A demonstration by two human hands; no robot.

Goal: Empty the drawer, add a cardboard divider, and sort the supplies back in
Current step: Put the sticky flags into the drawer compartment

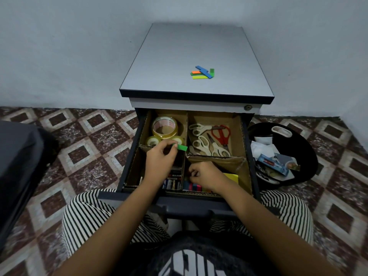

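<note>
Pale blue-grey painted wall [79,46] stands beyond the left hand [159,158]; brown-and-cream diamond-patterned tile floor [89,140] spreads to its left. A round black waste bin [305,152] sits right of the right hand [205,174].

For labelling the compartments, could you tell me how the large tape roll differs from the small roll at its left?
The large tape roll is much wider and taller than the small roll. The large tape roll sits farther back; the small roll lies nearer the front. Both are clear tape, lying flat in the back left compartment.
</note>
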